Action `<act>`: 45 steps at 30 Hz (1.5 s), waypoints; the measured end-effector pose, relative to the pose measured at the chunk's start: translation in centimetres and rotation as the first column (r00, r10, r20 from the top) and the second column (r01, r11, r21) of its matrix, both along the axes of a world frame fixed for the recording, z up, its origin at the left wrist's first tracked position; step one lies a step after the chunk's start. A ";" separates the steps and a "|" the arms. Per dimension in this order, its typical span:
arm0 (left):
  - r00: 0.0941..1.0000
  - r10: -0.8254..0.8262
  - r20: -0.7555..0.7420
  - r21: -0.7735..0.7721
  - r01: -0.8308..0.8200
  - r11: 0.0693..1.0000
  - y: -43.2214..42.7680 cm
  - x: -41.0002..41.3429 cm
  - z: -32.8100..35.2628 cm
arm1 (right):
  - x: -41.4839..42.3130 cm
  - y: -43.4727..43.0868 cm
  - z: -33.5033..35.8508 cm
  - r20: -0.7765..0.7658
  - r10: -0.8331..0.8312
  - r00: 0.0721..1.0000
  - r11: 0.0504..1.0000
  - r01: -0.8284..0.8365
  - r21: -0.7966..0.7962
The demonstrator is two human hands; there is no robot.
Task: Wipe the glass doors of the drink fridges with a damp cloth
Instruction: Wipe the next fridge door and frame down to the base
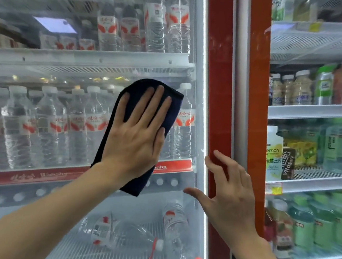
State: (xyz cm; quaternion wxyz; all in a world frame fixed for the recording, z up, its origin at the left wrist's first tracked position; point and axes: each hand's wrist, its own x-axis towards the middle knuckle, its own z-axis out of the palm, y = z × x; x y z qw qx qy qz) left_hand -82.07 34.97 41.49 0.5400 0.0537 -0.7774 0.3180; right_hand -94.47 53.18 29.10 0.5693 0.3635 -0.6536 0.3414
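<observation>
A dark blue cloth [172,100] lies flat against the glass door [43,118] of the left fridge, at middle height near the door's right side. My left hand [139,130] presses it to the glass with fingers spread. My right hand [230,196] rests with fingers apart on the door's red frame [218,71], lower right of the cloth, holding nothing. Behind the glass stand rows of clear water bottles [17,128] with red and white labels.
A second fridge [312,112] stands to the right, its shelves holding green, yellow and beige drink bottles. Its red frame edge [255,74] runs beside a grey strip between the two units. Several water bottles lie toppled on the left fridge's lowest shelf [115,232].
</observation>
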 end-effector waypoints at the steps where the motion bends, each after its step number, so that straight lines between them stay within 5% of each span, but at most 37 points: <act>1: 1.000 -0.004 0.000 0.001 0.004 1.000 0.1 -0.1 -0.6 | 0.1 0.2 0.3 0.005 0.000 1.000 1.000 0.001 -0.006; 11: 0.970 0.032 0.240 -0.171 0.009 0.985 0.1 0.6 -8.9 | -1.9 2.4 -0.1 0.204 0.208 0.957 0.973 -0.223 0.054; 15: 0.937 0.068 0.343 -0.351 0.061 0.935 -0.3 0.4 -3.8 | -2.4 2.6 -1.2 0.216 0.255 0.943 0.965 -0.262 0.004; 19: 0.976 0.020 0.215 -0.235 0.031 0.971 2.0 -1.7 0.3 | -2.3 2.5 -1.3 0.203 0.288 0.936 0.957 -0.290 -0.019; 24: 0.997 -0.026 0.073 -0.086 0.032 0.996 3.7 -3.2 -3.8 | -2.1 2.5 -1.6 0.223 0.308 0.925 0.951 -0.308 -0.035; 30: 0.963 0.021 0.268 -0.206 0.035 0.978 3.8 -2.6 -9.9 | -2.8 4.5 -2.4 0.189 0.327 0.926 0.943 -0.332 -0.003; 34: 0.944 0.016 0.329 -0.291 0.086 0.953 4.4 -3.8 -6.2 | -3.1 4.3 -3.9 0.249 0.274 0.929 0.961 -0.257 -0.099; 39: 0.995 -0.066 0.069 -0.002 0.067 0.998 7.7 -6.7 -6.0 | -2.8 3.9 -4.7 0.291 0.252 0.923 0.964 -0.211 -0.164; 45: 0.986 -0.029 -0.166 0.338 0.085 0.937 11.5 -9.5 -11.1 | -2.4 4.3 -4.8 0.300 0.244 0.922 0.968 -0.210 -0.141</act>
